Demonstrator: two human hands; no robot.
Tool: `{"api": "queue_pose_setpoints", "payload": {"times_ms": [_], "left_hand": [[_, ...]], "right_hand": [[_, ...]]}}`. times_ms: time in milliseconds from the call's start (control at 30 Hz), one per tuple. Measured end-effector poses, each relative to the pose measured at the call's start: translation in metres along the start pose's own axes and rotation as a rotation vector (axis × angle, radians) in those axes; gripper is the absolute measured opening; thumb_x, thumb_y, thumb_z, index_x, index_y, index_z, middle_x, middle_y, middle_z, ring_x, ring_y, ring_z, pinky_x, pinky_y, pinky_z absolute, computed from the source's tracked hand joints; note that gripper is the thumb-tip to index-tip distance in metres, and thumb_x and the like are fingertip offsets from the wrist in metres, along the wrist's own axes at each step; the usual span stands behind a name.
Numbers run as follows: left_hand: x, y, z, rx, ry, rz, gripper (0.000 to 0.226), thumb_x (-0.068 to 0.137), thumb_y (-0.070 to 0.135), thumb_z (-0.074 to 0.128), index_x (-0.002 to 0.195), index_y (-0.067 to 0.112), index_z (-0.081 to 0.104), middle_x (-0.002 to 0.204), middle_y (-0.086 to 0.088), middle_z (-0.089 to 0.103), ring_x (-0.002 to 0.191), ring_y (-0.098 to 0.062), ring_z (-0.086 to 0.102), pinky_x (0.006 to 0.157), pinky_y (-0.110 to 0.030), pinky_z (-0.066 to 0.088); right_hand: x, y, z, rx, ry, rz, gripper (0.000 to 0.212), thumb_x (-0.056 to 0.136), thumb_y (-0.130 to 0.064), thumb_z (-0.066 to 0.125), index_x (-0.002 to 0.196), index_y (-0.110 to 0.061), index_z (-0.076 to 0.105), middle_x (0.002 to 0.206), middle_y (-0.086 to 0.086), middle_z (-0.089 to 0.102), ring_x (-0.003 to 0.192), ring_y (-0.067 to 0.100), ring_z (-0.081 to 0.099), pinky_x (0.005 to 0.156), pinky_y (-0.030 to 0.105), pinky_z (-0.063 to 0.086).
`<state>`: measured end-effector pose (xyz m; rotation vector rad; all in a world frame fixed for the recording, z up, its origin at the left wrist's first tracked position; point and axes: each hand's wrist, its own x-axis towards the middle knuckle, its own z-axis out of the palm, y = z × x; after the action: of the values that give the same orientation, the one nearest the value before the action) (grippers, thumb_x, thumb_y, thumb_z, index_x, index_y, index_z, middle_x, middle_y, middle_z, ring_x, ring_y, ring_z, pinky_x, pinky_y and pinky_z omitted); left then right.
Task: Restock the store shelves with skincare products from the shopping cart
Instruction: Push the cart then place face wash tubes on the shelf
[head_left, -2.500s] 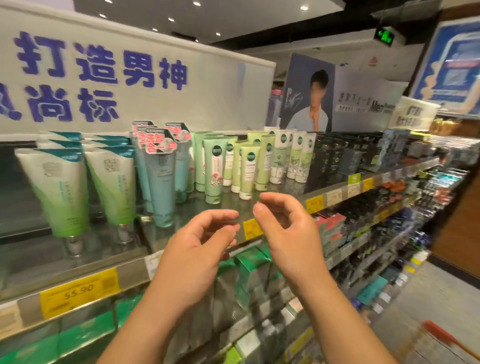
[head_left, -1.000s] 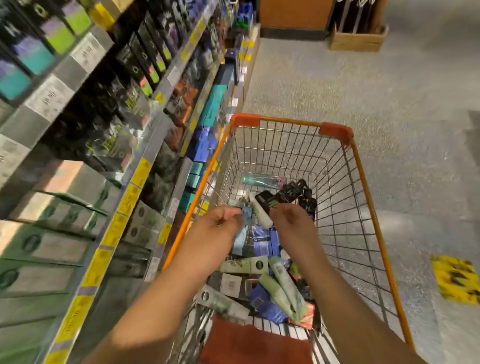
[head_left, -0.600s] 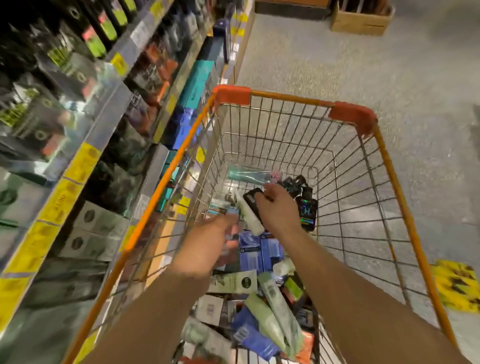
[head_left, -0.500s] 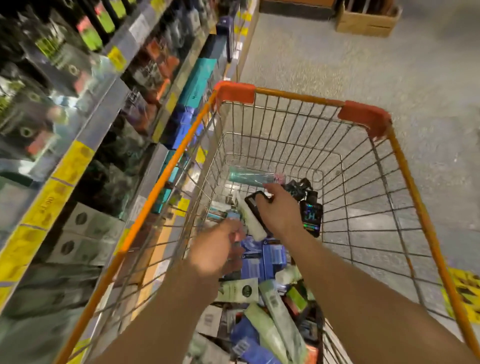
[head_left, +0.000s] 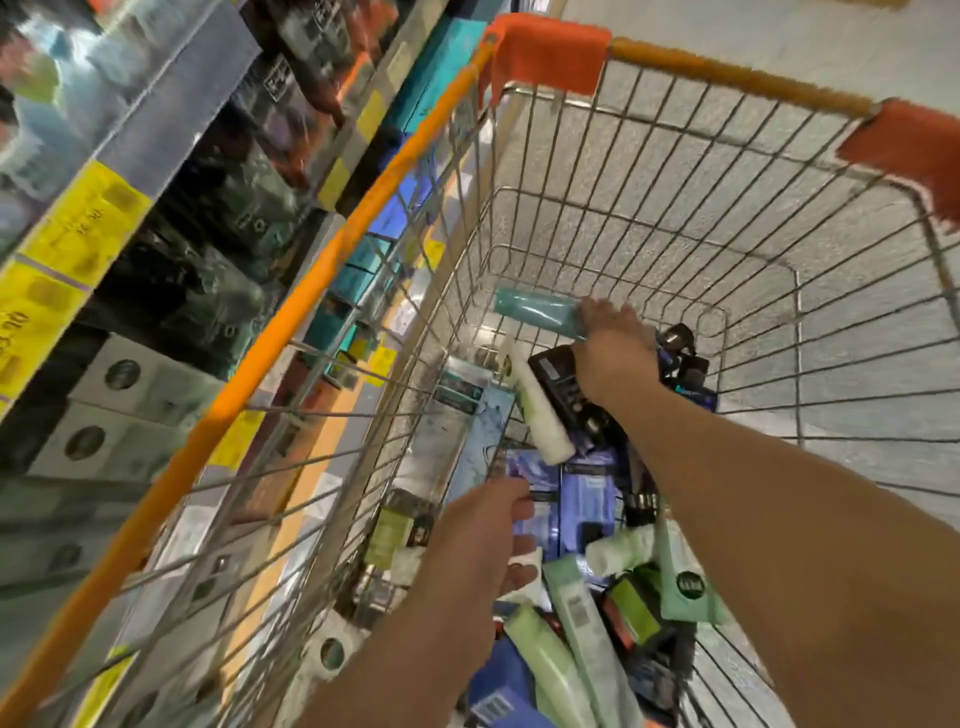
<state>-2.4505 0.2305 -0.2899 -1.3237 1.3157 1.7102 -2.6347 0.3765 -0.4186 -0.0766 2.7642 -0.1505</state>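
I am looking down into an orange-rimmed wire shopping cart (head_left: 291, 332) full of skincare products. A teal tube (head_left: 535, 310) lies at the cart's far end. My right hand (head_left: 613, 353) reaches over the pile and its fingers curl round the near end of that tube. My left hand (head_left: 483, 540) hovers lower down over blue boxes (head_left: 587, 499), fingers loosely curled and holding nothing. A white-green tube (head_left: 535, 410) and a black pack (head_left: 558, 376) lie between my hands. Pale green tubes (head_left: 582, 629) lie nearest me.
Store shelves (head_left: 171, 119) with yellow price tags (head_left: 88, 223), dark packs and white boxes (head_left: 119, 374) run along the left, close to the cart's side. Grey floor (head_left: 779, 31) lies beyond and to the right of the cart.
I turned from the shelf down to the cart. My right hand moved forward from the black pack to the teal tube. My left hand drew back toward me over the blue boxes.
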Motion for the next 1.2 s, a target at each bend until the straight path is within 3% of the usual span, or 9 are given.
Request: {"api": "queue_pose_setpoints", "payload": {"times_ms": [133, 367, 467, 600, 767, 900, 967, 1100, 1200], "left_hand": [[0.010, -0.007, -0.004, 0.011, 0.020, 0.005, 0.019, 0.101, 0.037, 0.061, 0.109, 0.022, 0.071, 0.115, 0.001, 0.070, 0.103, -0.023, 0.068, 0.089, -0.046, 0.060], [0.018, 0.001, -0.004, 0.020, 0.053, 0.018, 0.020, 0.101, 0.029, 0.060, 0.110, 0.016, 0.071, 0.113, -0.006, 0.073, 0.093, -0.024, 0.069, 0.080, -0.039, 0.059], [0.019, 0.005, -0.005, 0.019, 0.056, 0.041, 0.022, 0.100, 0.027, 0.062, 0.110, 0.011, 0.073, 0.103, -0.007, 0.074, 0.079, -0.021, 0.063, 0.077, -0.037, 0.057], [0.015, 0.015, -0.003, 0.024, 0.068, 0.062, 0.022, 0.100, 0.027, 0.062, 0.110, 0.010, 0.072, 0.100, -0.008, 0.071, 0.083, -0.023, 0.061, 0.087, -0.044, 0.060], [0.001, 0.029, -0.002, 0.018, 0.058, 0.133, 0.019, 0.100, 0.029, 0.061, 0.107, 0.015, 0.072, 0.109, -0.006, 0.075, 0.083, -0.021, 0.062, 0.076, -0.037, 0.060], [-0.016, 0.045, 0.001, 0.069, 0.073, 0.219, 0.016, 0.100, 0.025, 0.060, 0.096, 0.012, 0.070, 0.101, -0.011, 0.073, 0.079, -0.023, 0.060, 0.087, -0.043, 0.060], [-0.025, 0.053, 0.002, 0.107, 0.082, 0.298, 0.016, 0.101, 0.022, 0.058, 0.098, 0.010, 0.067, 0.100, -0.013, 0.070, 0.079, -0.025, 0.060, 0.092, -0.048, 0.058], [-0.052, 0.059, 0.002, 0.221, 0.063, 0.570, 0.023, 0.102, 0.015, 0.055, 0.122, 0.018, 0.067, 0.103, 0.002, 0.068, 0.068, -0.004, 0.060, 0.071, -0.020, 0.054], [-0.083, 0.057, -0.006, 0.594, 0.076, 0.869, 0.058, 0.102, 0.026, 0.057, 0.156, 0.022, 0.038, 0.152, 0.002, 0.048, 0.125, -0.004, 0.051, 0.100, -0.018, 0.038]], "right_hand": [[-0.002, -0.004, -0.003, -0.078, 0.031, -0.003, 0.073, 0.089, -0.012, 0.059, 0.155, -0.020, 0.028, 0.149, 0.014, 0.039, 0.139, 0.041, 0.034, 0.119, 0.059, 0.023], [0.012, -0.001, 0.000, -0.019, 0.053, 0.043, 0.044, 0.090, -0.020, 0.062, 0.132, -0.028, 0.050, 0.133, 0.011, 0.056, 0.129, 0.036, 0.049, 0.117, 0.051, 0.026], [0.007, -0.001, 0.000, 0.158, 0.116, 0.051, 0.023, 0.095, -0.012, 0.060, 0.113, -0.026, 0.054, 0.106, 0.011, 0.069, 0.111, 0.035, 0.063, 0.125, 0.049, 0.012], [-0.019, -0.007, -0.003, 0.455, 0.253, 0.023, 0.013, 0.097, -0.013, 0.063, 0.109, -0.017, 0.065, 0.086, 0.007, 0.071, 0.085, 0.036, 0.066, 0.124, 0.051, 0.024], [-0.052, -0.022, -0.019, 0.777, 0.365, 0.041, 0.017, 0.094, -0.020, 0.071, 0.110, -0.021, 0.076, 0.096, -0.006, 0.073, 0.092, 0.018, 0.069, 0.094, 0.032, 0.053], [-0.084, -0.039, -0.039, 0.878, 0.489, 0.093, 0.017, 0.094, -0.019, 0.071, 0.109, -0.019, 0.079, 0.098, -0.009, 0.066, 0.091, 0.006, 0.055, 0.076, 0.002, 0.035], [-0.103, -0.046, -0.051, 0.916, 0.566, 0.122, 0.015, 0.092, -0.020, 0.072, 0.106, -0.018, 0.079, 0.094, -0.011, 0.059, 0.090, 0.005, 0.051, 0.071, 0.002, 0.031], [-0.147, -0.060, -0.082, 0.983, 0.607, 0.136, 0.020, 0.093, -0.034, 0.070, 0.107, -0.021, 0.076, 0.098, -0.007, 0.069, 0.090, 0.008, 0.060, 0.073, 0.003, 0.037], [-0.184, -0.073, -0.113, 1.037, 0.627, 0.118, 0.025, 0.090, -0.041, 0.068, 0.097, -0.018, 0.075, 0.090, -0.001, 0.071, 0.085, 0.017, 0.064, 0.074, 0.027, 0.048]]}}
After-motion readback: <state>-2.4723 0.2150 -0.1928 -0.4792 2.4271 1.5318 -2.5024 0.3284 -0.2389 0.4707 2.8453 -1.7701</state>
